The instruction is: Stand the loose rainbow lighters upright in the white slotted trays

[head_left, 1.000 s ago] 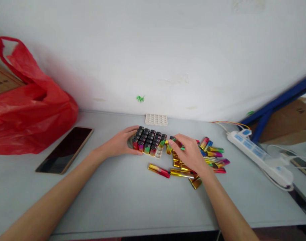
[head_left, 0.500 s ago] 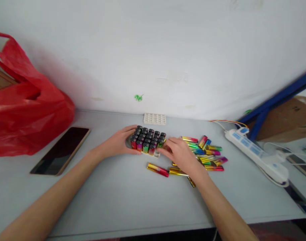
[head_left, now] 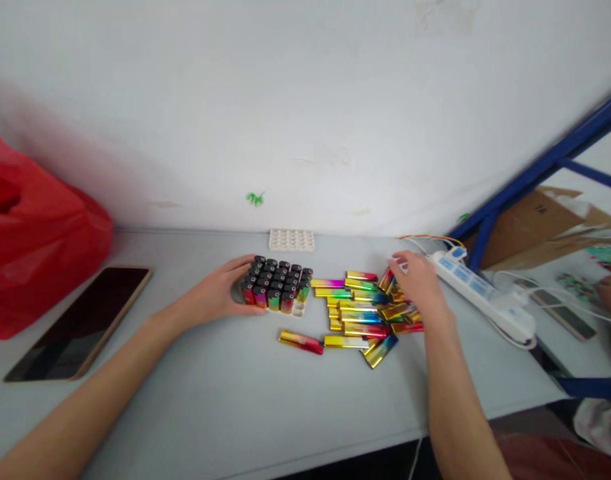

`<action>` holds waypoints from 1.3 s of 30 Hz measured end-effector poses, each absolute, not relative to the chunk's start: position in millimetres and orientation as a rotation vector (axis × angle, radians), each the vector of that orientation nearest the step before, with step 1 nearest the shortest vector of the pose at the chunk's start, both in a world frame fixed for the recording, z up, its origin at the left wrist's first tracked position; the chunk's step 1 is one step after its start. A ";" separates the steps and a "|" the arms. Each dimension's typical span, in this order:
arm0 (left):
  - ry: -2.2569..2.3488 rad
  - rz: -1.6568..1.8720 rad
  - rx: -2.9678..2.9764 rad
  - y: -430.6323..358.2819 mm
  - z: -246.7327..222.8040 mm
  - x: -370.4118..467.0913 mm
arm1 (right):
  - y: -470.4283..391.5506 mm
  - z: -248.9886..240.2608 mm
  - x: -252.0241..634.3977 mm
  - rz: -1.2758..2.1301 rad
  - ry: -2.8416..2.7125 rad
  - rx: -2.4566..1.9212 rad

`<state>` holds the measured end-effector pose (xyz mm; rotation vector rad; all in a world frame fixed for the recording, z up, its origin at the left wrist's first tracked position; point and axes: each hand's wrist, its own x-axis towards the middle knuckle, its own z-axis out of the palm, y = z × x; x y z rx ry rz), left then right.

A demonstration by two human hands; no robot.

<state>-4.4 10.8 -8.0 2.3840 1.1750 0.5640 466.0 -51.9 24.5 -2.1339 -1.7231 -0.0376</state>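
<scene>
filled tray (head_left: 277,291) left of loose lighters (head_left: 361,315)
</scene>
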 end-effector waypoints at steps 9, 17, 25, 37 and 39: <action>1.143 0.596 2.368 14.6 -17.2 -8.7 | -59.5 27.1 469.2 0.295 -1.640 -2.427; 1.149 0.557 2.371 15.3 -18.5 -9.6 | -57.2 26.6 455.1 0.328 -1.674 -2.363; 1.152 0.560 2.379 13.0 -11.1 -6.6 | -51.9 29.3 451.8 0.311 -1.644 -2.188; 1.152 0.534 2.362 11.1 -7.6 -5.2 | -60.4 53.6 375.1 1.227 -1.037 -1.278; 1.155 0.538 2.363 10.7 -7.2 -4.6 | -62.1 51.7 360.2 1.241 -1.087 -1.309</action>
